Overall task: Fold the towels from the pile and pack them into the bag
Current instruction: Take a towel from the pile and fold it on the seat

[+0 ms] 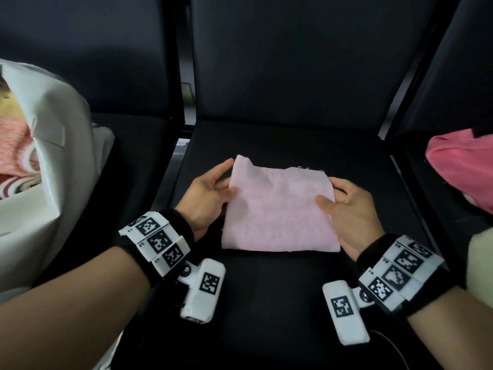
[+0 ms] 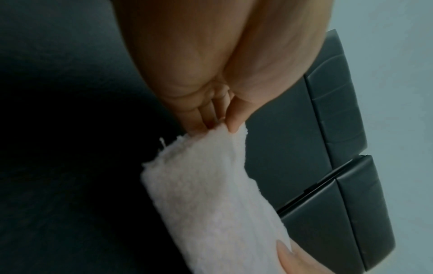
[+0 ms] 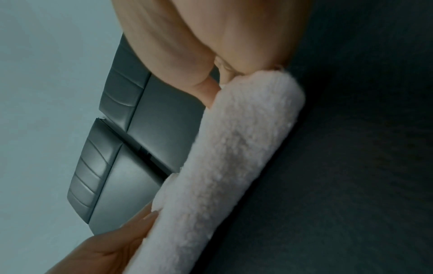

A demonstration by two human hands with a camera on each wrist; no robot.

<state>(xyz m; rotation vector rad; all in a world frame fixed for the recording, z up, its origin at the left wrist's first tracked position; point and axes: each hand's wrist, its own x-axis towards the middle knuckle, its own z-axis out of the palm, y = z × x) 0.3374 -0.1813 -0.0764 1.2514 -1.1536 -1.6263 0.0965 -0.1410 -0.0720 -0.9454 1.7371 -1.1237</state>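
A folded pale pink towel lies on the middle black seat. My left hand pinches its left edge, thumb on top and fingers underneath, and the far left corner is lifted. My right hand grips the right edge the same way. In the left wrist view the towel hangs from my thumb and fingers. The right wrist view shows the towel's thick folded edge held at its top end. A white bag stands on the left seat with pink striped towels inside.
A heap of bright pink cloth lies on the right seat, with a pale yellow-green piece below it. Black seat backs rise behind. Metal gaps separate the seats.
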